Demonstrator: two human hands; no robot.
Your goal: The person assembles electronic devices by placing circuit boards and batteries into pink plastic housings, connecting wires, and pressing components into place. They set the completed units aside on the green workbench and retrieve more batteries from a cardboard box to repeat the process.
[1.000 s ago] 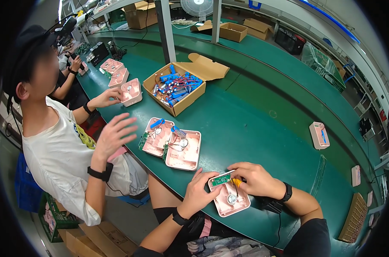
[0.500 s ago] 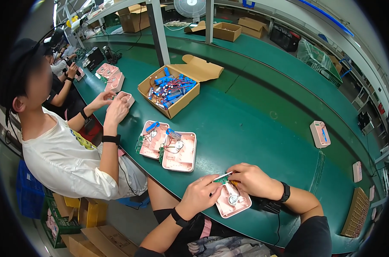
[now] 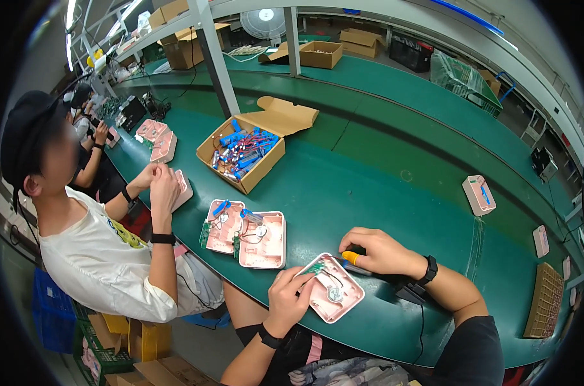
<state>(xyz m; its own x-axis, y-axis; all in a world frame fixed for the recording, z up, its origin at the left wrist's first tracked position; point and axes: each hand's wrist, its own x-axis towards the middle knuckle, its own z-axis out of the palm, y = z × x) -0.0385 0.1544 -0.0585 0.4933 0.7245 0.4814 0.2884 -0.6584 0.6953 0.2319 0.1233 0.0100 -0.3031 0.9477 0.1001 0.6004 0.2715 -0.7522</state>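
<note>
In front of me a pink plastic housing [image 3: 348, 302] lies tilted on the bench, with a round silver part [image 3: 334, 294] and dark wires inside. My left hand [image 3: 288, 297] grips its left edge, fingertips at a small green circuit board [image 3: 317, 267]. Just beyond the housing's right corner, my right hand [image 3: 383, 252] is curled, with a yellow piece [image 3: 350, 257] at its fingertips. Whether that is a finger cover or a held part I cannot tell. Beneath it lies a grey-blue cylinder [image 3: 357, 267], partly hidden.
Two open pink housings [image 3: 263, 257] with blue cells stand left of mine. Behind them is a cardboard box [image 3: 256, 175] of wired blue batteries. A co-worker [image 3: 105, 257] handles another housing at left. More housings [image 3: 479, 195] and a brown tray [image 3: 541, 302] are at right.
My right hand has come away from the circuit board to the housing's right side. The white stick-like item between my hands is no longer there. The housing has turned and shifted left.
</note>
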